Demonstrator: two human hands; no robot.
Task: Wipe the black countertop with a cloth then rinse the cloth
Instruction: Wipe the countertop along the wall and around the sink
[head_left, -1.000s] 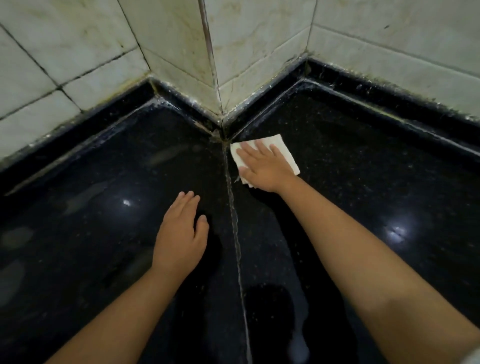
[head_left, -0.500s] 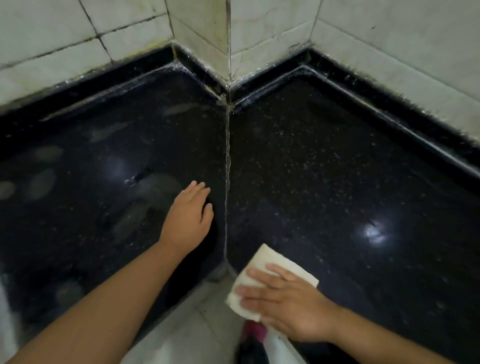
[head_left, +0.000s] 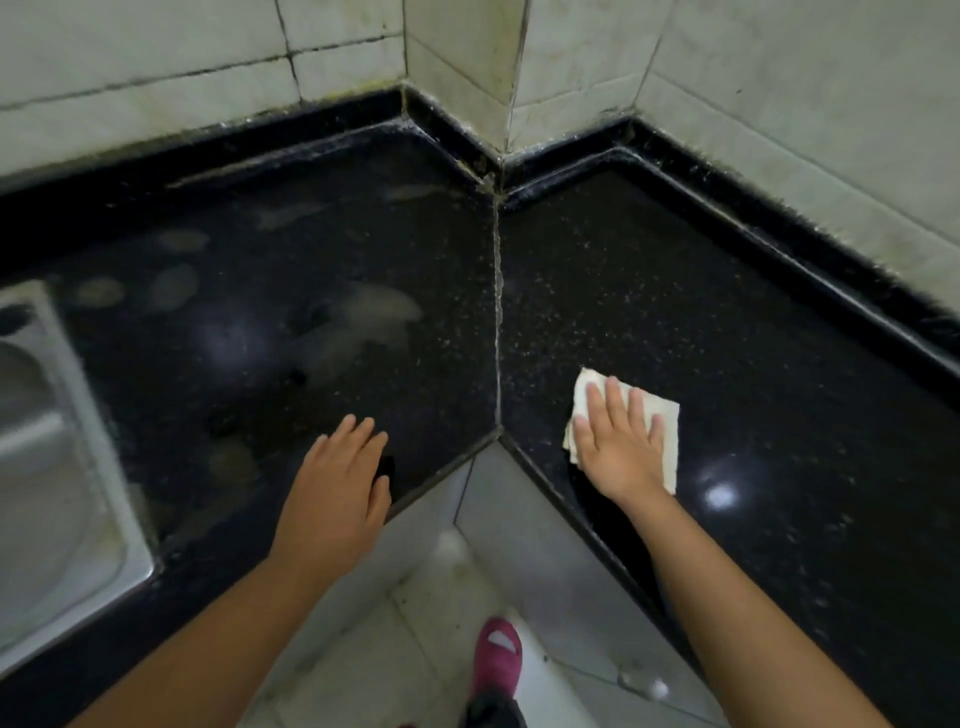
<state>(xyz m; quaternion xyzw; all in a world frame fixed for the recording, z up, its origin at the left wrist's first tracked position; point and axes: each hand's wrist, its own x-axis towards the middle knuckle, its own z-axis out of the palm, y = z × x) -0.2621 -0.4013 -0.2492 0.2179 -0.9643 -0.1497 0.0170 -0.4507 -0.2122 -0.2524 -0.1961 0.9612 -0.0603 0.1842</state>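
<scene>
The counter (head_left: 675, 291) is black, speckled stone in an L shape, and it fills most of the view. A pale seam (head_left: 497, 312) runs from the back corner to the inner front corner and divides it into a left slab and a right slab. The left slab has dull, cloudy smears, and the right slab shows a bright spot of reflected light near the front. Behind the counter stands the wall (head_left: 156, 62) of pale tiles with dark, dirty grout. A steel sink (head_left: 67, 467) is set into the left slab at the left edge of the view. Below the inner corner is the tiled floor (head_left: 395, 639), and on it a foot in a pink shoe (head_left: 496, 654).

The left hand (head_left: 340, 488) lies flat on the left slab near the front edge, just beside the seam, with straight fingers, and it holds nothing. The right hand (head_left: 621, 441) is also flat, with fingers spread, and it presses down on the cloth (head_left: 667, 441). The cloth is white and folded, on the right slab near the inner corner. It lies under the palm and fingers; its edges show beyond the fingertips, at the thumb side and at the right of the hand
</scene>
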